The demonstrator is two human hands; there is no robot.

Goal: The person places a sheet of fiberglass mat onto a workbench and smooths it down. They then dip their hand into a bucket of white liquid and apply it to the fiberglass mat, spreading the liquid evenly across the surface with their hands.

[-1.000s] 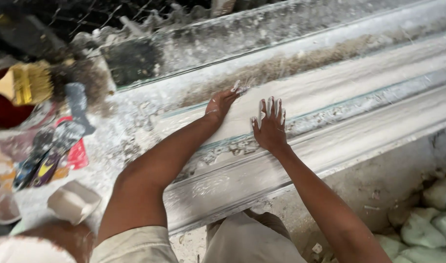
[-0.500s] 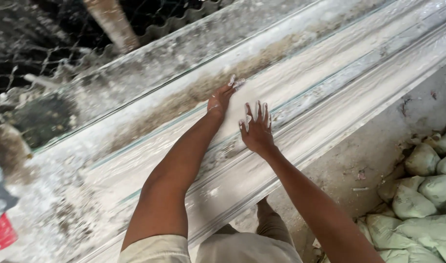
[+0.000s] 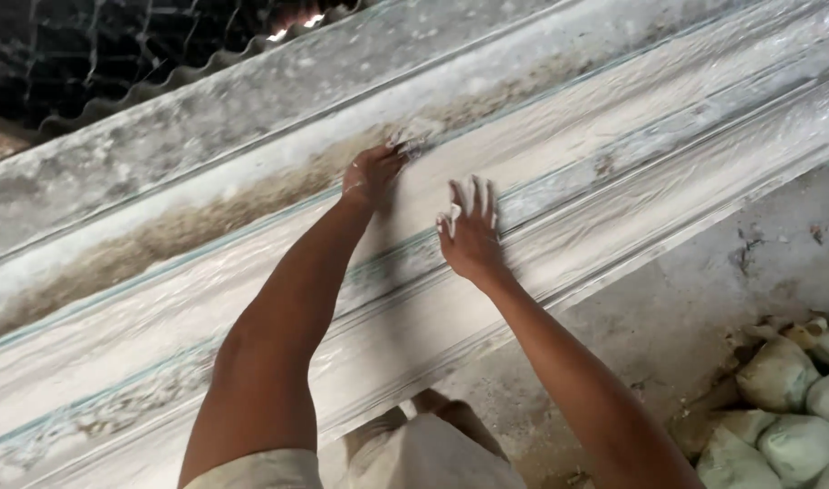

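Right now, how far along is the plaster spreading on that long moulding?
Done: the grooved stretch of the long moulding below the hands looks coated white. In hand: the left hand presses at the upper edge and the right hand lies flat with fingers spread, both smeared with plaster. Left: the brown, rough strip along the upper edge to the left of the hands looks uncovered.

Left hand [image 3: 371, 172] pressing fingertips on long white plaster moulding [image 3: 613, 154], toward 12 o'clock. Right hand [image 3: 471, 237] lying flat, fingers spread, just beside it at 4 o'clock. Pale lumps [image 3: 785, 398] lying at 4 o'clock on floor [image 3: 695, 299].
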